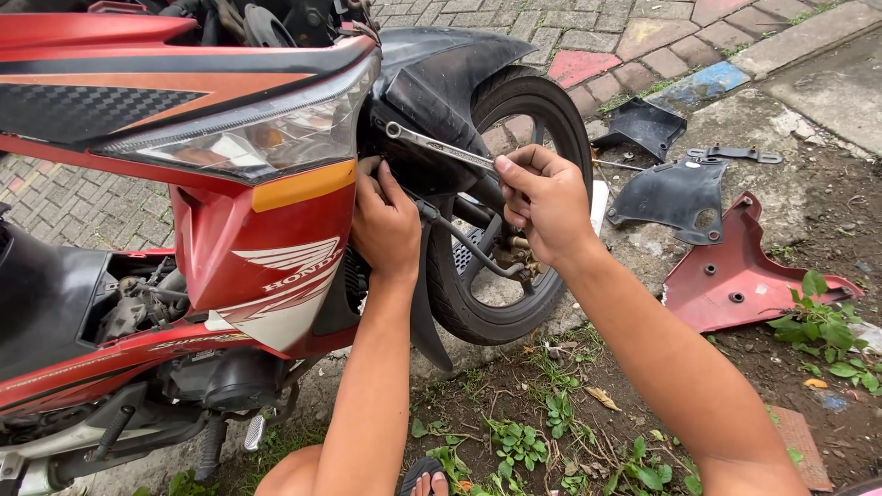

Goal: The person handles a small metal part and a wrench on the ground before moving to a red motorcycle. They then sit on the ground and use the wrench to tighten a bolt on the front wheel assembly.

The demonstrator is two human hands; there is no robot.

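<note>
A red and black motorcycle (184,119) stands in front of me, its front wheel (514,211) turned to the right. My right hand (542,202) grips the handle end of a silver wrench (436,145), whose ring end sits behind the headlight (266,138) near the black front mudguard (450,64). My left hand (384,220) is pressed against the edge of the red front cover (276,248), its fingertips reaching into the gap behind the cover; what they touch is hidden.
Removed body panels lie on the ground at right: two black ones (675,197) (643,124), a red one (735,276) and a small black bracket (735,154). Paving bricks (588,37) lie behind, dirt and weeds (514,441) in front. My sandalled toes (427,479) show at the bottom.
</note>
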